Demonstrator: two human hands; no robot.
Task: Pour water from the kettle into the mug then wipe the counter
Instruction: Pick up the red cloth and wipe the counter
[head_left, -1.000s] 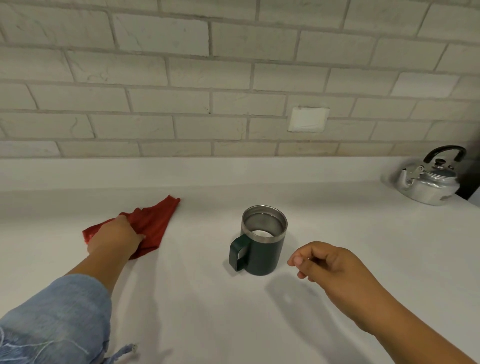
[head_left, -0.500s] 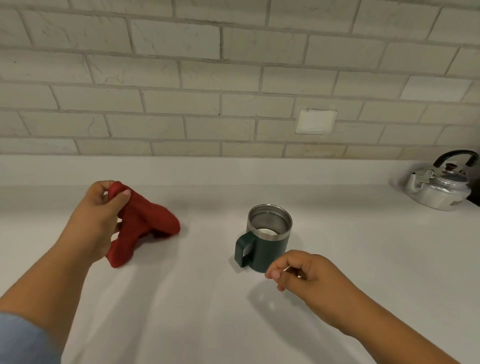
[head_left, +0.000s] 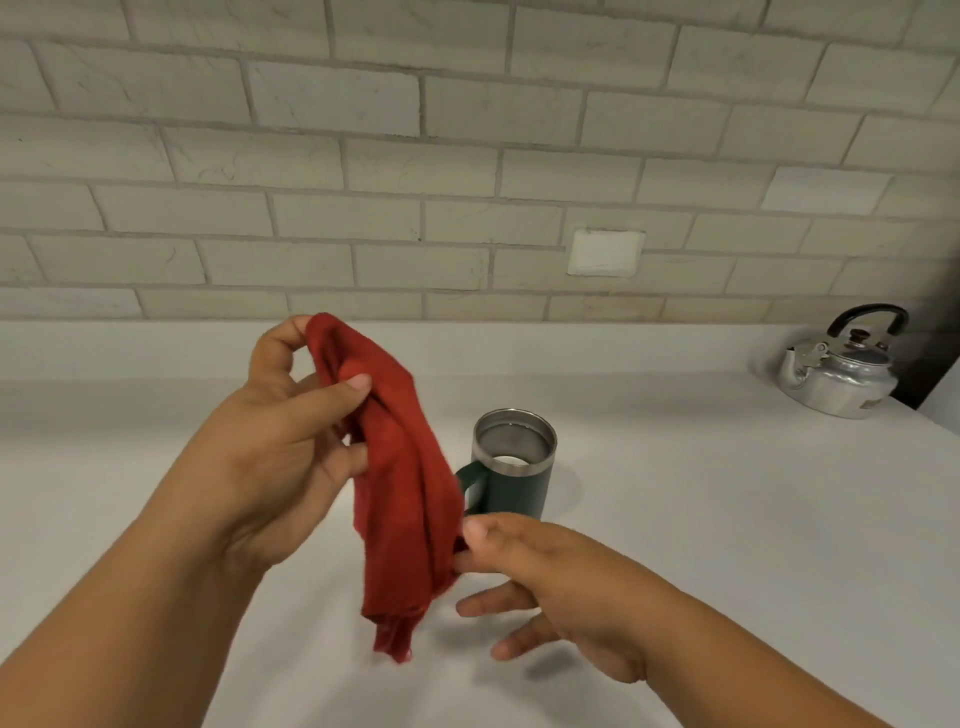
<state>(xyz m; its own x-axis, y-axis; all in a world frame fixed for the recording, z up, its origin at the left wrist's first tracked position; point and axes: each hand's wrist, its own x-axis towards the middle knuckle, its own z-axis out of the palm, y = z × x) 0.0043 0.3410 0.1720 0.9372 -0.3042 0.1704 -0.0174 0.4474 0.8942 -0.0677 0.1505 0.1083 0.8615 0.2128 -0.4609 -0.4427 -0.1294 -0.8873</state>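
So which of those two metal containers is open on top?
The dark green mug in the middle: its mouth is uncovered. The silver kettle at far right has its lid on.

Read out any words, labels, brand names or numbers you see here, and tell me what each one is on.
No text here can be read.
Kettle: a small mark low on its side, too small and blurred to read.
Mug, red cloth, wall plate: no writing visible.
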